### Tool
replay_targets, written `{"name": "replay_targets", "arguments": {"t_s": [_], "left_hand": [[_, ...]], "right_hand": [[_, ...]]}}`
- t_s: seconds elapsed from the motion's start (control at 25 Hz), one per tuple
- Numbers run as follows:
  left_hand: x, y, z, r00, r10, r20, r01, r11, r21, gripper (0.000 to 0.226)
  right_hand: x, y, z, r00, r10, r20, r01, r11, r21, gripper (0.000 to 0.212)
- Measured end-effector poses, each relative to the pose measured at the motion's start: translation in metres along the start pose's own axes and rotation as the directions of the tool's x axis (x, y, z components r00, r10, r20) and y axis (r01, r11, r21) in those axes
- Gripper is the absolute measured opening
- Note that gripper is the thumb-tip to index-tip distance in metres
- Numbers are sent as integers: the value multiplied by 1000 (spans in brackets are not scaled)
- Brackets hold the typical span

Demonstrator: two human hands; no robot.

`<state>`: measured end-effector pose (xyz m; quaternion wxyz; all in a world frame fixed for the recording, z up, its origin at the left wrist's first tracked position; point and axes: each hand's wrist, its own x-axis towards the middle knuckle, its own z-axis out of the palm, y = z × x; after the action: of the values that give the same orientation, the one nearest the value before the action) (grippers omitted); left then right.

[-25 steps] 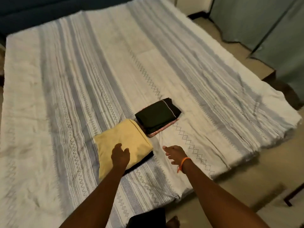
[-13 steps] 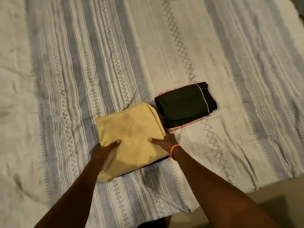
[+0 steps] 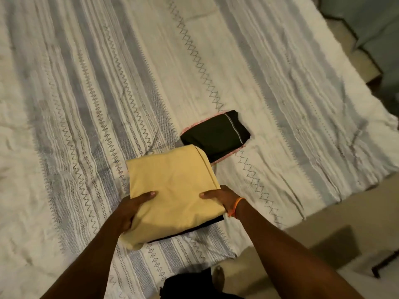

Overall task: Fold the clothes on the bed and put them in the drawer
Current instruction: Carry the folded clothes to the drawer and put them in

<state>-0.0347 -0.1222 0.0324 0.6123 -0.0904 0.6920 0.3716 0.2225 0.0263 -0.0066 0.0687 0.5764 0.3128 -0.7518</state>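
A folded yellow garment (image 3: 172, 182) lies on top of a dark folded piece whose edge (image 3: 194, 228) shows under it, near the bed's front edge. My left hand (image 3: 133, 207) grips the stack's left side, thumb on top. My right hand (image 3: 222, 197), with an orange wristband, grips its right side. The stack's near edge looks raised off the bedspread (image 3: 86, 104). Behind it to the right a second folded pile (image 3: 216, 134), black on top of pink, rests on the bed.
The striped white and grey bedspread covers the whole bed. Its right edge drops to a beige floor (image 3: 302, 223). A dark furniture leg (image 3: 384, 262) stands at the lower right. Grey-green curtains (image 3: 377, 29) hang at the upper right.
My hands went from reaching toward the yellow stack to gripping both its sides, and its near edge has come up. The view has shifted closer and down.
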Motion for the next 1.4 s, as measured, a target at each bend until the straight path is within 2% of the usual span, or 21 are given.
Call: {"name": "replay_targets", "arguments": {"t_s": [0.16, 0.28, 0.36, 0.48, 0.52, 0.6, 0.68, 0.8, 0.88, 0.92, 1.0, 1.12, 1.2, 1.28, 1.4], "left_hand": [[-25, 12, 68, 989, -2, 146, -30, 976, 214, 71], [-43, 11, 146, 955, -1, 297, -117, 919, 376, 86], [-59, 9, 192, 930, 14, 367, -190, 874, 448, 81], [-106, -12, 285, 870, -11, 492, -297, 786, 543, 44], [-118, -21, 316, 845, -43, 533, -328, 745, 581, 46], [-142, -40, 377, 782, -131, 609, -407, 632, 659, 66], [-158, -59, 430, 738, -190, 647, -479, 529, 701, 79], [-188, -101, 504, 695, -257, 671, -565, 383, 731, 83], [-213, -130, 550, 646, -298, 703, -628, 315, 711, 79], [-223, -146, 571, 624, -318, 714, -660, 274, 699, 75], [-242, -177, 610, 580, -395, 712, -703, 199, 683, 65], [-256, -225, 671, 559, -528, 640, -715, 85, 694, 61], [-257, -261, 722, 544, -551, 632, -758, -1, 652, 67], [-259, -293, 770, 533, -596, 600, -790, -97, 605, 82], [-273, -329, 826, 509, -662, 550, -824, -190, 534, 71]], "right_hand": [[-67, 36, -55, 989, -68, -133, 90, 982, 164, 64], [-126, 82, -104, 956, -117, -268, 208, 915, 346, 60], [-156, 108, -120, 934, -112, -340, 266, 854, 447, 63], [-213, 165, -154, 851, -102, -515, 422, 716, 556, 62], [-231, 183, -165, 814, -80, -576, 473, 666, 577, 58], [-263, 222, -186, 745, -28, -666, 567, 552, 612, 53], [-287, 253, -203, 714, 6, -700, 628, 436, 644, 54], [-317, 300, -228, 655, 71, -753, 709, 288, 644, 70], [-332, 329, -245, 617, 114, -779, 753, 203, 626, 84], [-338, 342, -250, 599, 151, -787, 774, 146, 617, 85], [-349, 367, -261, 565, 208, -799, 807, 63, 587, 80], [-360, 395, -277, 523, 305, -796, 845, -65, 530, 73], [-364, 408, -294, 493, 406, -770, 865, -131, 485, 67], [-366, 414, -313, 461, 513, -725, 884, -190, 428, 70], [-369, 413, -337, 450, 599, -662, 893, -279, 354, 64]]}}
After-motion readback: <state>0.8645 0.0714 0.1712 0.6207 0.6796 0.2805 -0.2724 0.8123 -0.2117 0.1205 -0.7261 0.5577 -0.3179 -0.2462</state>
